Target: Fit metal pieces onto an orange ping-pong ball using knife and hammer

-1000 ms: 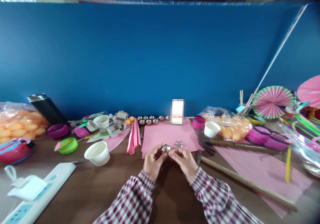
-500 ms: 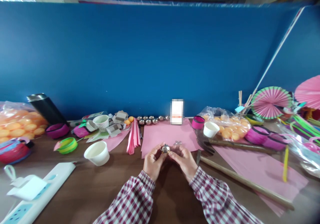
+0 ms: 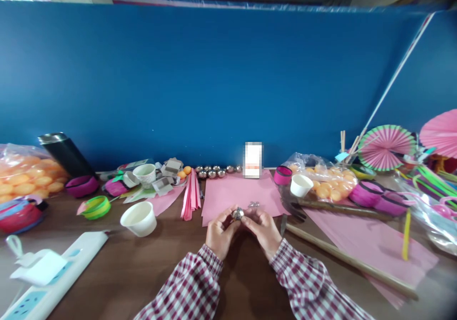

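Note:
A small shiny metal ball (image 3: 237, 213) is pinched between the fingers and thumb of my left hand (image 3: 218, 234), just above the near edge of a pink paper sheet (image 3: 221, 195). My right hand (image 3: 266, 232) meets it from the other side, its thumb and fingertips closed at the ball's right edge. Behind my right fingers, some small silvery pieces (image 3: 253, 204) lie on the paper; their kind is too small to make out. Several similar metal balls (image 3: 212, 173) sit in rows at the paper's far edge.
Left are a white paper cup (image 3: 138, 219), a power strip (image 3: 76, 258) and a dark flask (image 3: 66, 155). Pink strips (image 3: 191, 198) lie beside the paper. To the right are a hammer (image 3: 346, 253), another white cup (image 3: 301, 185) and a bag of orange balls (image 3: 326, 182). A blue partition (image 3: 228, 82) closes the back.
The metal ball has turned a little between my fingers and shifted slightly right and down. My left hand has moved slightly right with it; my right hand stays nearly in place.

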Available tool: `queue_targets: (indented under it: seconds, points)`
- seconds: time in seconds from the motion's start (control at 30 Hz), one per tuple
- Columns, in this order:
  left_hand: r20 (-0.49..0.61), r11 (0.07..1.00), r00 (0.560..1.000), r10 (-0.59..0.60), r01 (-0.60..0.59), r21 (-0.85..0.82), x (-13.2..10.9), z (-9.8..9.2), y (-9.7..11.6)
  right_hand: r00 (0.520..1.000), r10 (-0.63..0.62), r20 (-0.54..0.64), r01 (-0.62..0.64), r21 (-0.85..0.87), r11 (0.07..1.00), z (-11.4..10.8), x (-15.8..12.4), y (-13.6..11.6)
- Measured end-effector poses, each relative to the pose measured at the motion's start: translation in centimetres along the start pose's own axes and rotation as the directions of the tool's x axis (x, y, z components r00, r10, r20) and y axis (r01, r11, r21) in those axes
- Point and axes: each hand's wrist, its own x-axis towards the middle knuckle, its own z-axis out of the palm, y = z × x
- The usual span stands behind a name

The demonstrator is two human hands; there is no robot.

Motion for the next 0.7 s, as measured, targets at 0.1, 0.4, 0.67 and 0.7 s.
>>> queue_targets:
  seconds: [0.1,0.4,0.67,0.7]
  points:
    - [0.002,1.000,1.000,-0.003,0.003,-0.018,-0.02,0.08,-0.07,1.000,-0.019,0.001,0.019,-0.011,1.000,-0.10,0.09,0.10]
    - [0.069,0.987,0.997,-0.039,0.049,-0.150,0.08,0.15,0.03,0.996,-0.080,0.027,0.082,-0.060,0.995,0.05,-0.06,-0.41]
    - [0.067,0.957,0.989,-0.131,0.143,-0.251,0.09,0.27,0.43,0.990,-0.123,0.074,0.131,-0.105,0.986,0.40,-0.44,-0.37]
    - [0.066,0.957,0.989,-0.133,0.145,-0.251,0.07,0.28,0.53,0.988,-0.130,0.081,0.140,-0.128,0.982,0.50,-0.53,-0.42]
